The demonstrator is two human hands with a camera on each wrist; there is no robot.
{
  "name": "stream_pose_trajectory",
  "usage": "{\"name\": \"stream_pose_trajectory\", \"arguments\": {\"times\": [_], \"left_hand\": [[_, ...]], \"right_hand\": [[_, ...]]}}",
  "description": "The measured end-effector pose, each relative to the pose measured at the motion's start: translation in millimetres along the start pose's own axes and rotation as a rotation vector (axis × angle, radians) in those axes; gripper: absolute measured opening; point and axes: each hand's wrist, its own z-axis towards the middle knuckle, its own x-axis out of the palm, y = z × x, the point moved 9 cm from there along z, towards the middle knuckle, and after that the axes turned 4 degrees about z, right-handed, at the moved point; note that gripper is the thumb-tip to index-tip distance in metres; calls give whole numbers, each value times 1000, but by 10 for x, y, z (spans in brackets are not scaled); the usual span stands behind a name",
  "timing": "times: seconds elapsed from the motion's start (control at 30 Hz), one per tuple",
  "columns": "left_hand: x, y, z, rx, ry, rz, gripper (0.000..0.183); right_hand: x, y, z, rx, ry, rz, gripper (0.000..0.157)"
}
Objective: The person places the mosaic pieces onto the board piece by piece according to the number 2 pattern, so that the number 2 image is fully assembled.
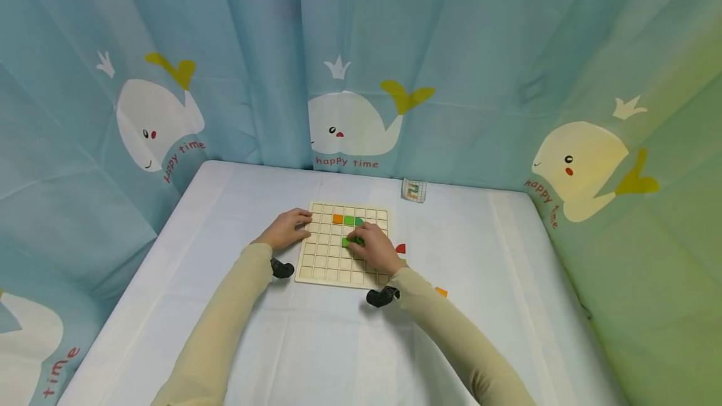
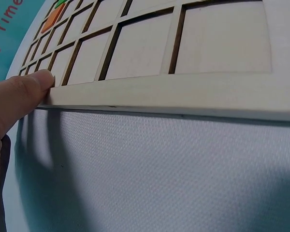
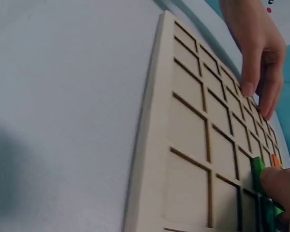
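Note:
A pale wooden board with a grid of square recesses lies on the table. My left hand rests its thumb and fingertips on the board's left edge; the left wrist view has the thumb pressing on the rim. Over the middle of the grid, my right hand pinches a green tile, which stands tilted beside the thumb. Just above in the head view, an orange tile, a green tile and a teal tile sit side by side in one row. The right fingers partly hide the tiles under them.
A small patterned card lies near the table's back edge. To the right of the board are a red piece and an orange piece, partly behind the right arm. A whale-print curtain surrounds the table.

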Motion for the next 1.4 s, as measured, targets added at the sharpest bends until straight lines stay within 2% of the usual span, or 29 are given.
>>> {"name": "stream_pose_trajectory", "arguments": {"times": [0.23,0.33,0.53,0.6,0.7,0.8,0.9,0.97,1.13,1.4], "left_hand": [[2,2,4,-9,5,-11,49],[2,-3,-2,-12,4,-14,49],[-9,-23,-13,-5,2,-16,49],[-12,-30,-17,-4,4,-22,49],[-19,-35,-21,1,7,-30,49],[-18,-25,-20,4,12,-28,49],[-8,-8,-14,2,20,-22,49],[-3,2,-12,0,24,-20,49],[-6,3,-19,10,16,-18,49],[-10,-19,-19,0,17,-25,49]], "right_hand": [[21,2,2,4,-7,-21,17],[-13,-10,-19,19,-24,18,20],[-227,-213,-198,140,-120,218,34],[-335,-331,-298,188,-163,257,38],[-497,-517,-454,256,-209,259,45],[-596,-715,-613,351,-193,231,54],[-615,-882,-754,445,-121,172,62],[-600,-956,-818,474,-72,132,64],[-568,-1018,-872,448,-45,68,58],[-603,-960,-802,361,-127,27,35]]}}
